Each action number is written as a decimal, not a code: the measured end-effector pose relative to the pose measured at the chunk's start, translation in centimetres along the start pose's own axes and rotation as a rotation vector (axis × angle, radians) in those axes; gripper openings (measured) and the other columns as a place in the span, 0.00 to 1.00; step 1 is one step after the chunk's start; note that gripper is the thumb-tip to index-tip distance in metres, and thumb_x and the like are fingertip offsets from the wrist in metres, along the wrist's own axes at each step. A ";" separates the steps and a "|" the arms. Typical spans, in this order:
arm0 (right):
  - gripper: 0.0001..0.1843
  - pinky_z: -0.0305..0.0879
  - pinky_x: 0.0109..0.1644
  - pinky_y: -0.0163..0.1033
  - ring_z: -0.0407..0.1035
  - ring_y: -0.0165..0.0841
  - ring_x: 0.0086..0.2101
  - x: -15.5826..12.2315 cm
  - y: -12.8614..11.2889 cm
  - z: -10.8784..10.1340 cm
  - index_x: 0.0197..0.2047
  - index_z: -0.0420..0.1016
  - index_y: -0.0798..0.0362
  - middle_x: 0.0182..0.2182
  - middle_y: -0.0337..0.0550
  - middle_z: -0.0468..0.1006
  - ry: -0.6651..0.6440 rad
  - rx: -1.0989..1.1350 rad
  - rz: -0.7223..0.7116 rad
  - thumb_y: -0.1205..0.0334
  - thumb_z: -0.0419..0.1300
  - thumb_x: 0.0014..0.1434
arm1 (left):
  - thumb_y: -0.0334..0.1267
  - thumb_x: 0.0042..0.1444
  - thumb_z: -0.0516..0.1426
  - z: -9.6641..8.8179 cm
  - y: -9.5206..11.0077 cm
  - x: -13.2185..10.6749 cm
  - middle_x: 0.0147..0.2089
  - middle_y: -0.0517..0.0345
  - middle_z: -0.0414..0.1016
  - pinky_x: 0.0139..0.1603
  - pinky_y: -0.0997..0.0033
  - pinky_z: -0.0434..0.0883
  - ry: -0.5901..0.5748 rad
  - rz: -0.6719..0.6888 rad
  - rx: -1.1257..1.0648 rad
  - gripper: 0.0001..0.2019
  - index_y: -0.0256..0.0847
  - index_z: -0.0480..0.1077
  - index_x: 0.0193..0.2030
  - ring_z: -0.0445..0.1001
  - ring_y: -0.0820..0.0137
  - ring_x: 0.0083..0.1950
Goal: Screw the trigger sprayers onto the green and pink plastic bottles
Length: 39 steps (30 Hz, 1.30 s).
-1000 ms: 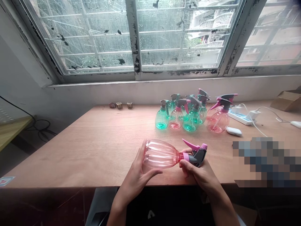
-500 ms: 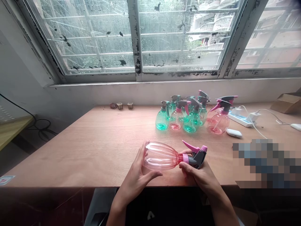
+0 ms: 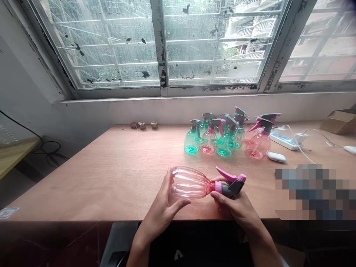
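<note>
A clear pink spray bottle (image 3: 190,182) lies sideways in both hands, just above the front part of the table. Its rounded base points left, and its grey-and-pink spray head points right with the pink trigger upward. My left hand (image 3: 164,207) is wrapped round the base end, thumb stretched along the near side. At the neck, my right hand (image 3: 236,207) grips the pink collar below the spray head, its thumb in front. The right fingers behind the bottle are mostly hidden.
Several green and pink spray bottles (image 3: 226,142) stand upright at the back. To their right are a pink spray bottle (image 3: 258,146), a white power strip (image 3: 287,141), a white case (image 3: 277,157) and a cardboard box (image 3: 338,122). Small cube-like objects (image 3: 142,125) sit by the wall.
The spray head has turned slightly and shifted a little to the right. The bottle body has risen slightly, and both hands keep their hold.
</note>
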State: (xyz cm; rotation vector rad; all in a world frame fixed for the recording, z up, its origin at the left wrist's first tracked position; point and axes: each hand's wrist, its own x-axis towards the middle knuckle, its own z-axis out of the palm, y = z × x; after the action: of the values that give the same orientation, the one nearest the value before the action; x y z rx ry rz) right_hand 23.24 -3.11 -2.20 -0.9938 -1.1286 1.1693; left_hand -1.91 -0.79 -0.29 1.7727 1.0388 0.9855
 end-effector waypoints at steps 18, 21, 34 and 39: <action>0.23 0.64 0.26 0.39 0.67 0.32 0.21 0.0 0.1 0.0 0.50 0.78 0.50 0.22 0.32 0.73 0.008 0.011 0.006 0.51 0.77 0.57 | 0.54 0.63 0.66 -0.1 -0.4 0.1 0.75 0.47 0.63 0.77 0.46 0.59 0.024 0.019 0.049 0.46 0.52 0.48 0.81 0.58 0.46 0.78; 0.21 0.64 0.27 0.39 0.68 0.32 0.21 0.1 0.2 -0.1 0.48 0.77 0.51 0.22 0.33 0.75 0.007 0.014 -0.005 0.50 0.76 0.59 | 0.52 0.63 0.67 0.0 -0.6 0.3 0.78 0.49 0.59 0.77 0.45 0.59 0.029 0.057 0.073 0.47 0.56 0.46 0.81 0.58 0.47 0.78; 0.22 0.62 0.28 0.37 0.68 0.31 0.22 0.0 0.2 -0.2 0.51 0.76 0.52 0.23 0.34 0.76 -0.022 -0.021 -0.008 0.51 0.75 0.60 | 0.51 0.64 0.66 0.0 -0.2 0.2 0.80 0.48 0.56 0.78 0.47 0.59 -0.011 -0.004 -0.022 0.46 0.52 0.46 0.81 0.62 0.47 0.77; 0.21 0.62 0.27 0.36 0.68 0.30 0.21 0.3 0.5 -0.2 0.48 0.74 0.52 0.22 0.34 0.77 0.003 0.042 -0.016 0.50 0.75 0.61 | 0.46 0.66 0.65 0.2 -0.6 0.3 0.80 0.55 0.54 0.78 0.49 0.59 0.009 0.079 0.011 0.46 0.61 0.41 0.81 0.59 0.52 0.78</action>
State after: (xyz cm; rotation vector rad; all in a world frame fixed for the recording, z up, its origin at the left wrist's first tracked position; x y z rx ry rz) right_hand 23.33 -2.71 -2.69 -0.9524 -1.1030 1.1743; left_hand -1.81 -0.33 -0.86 1.8321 0.9879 1.0388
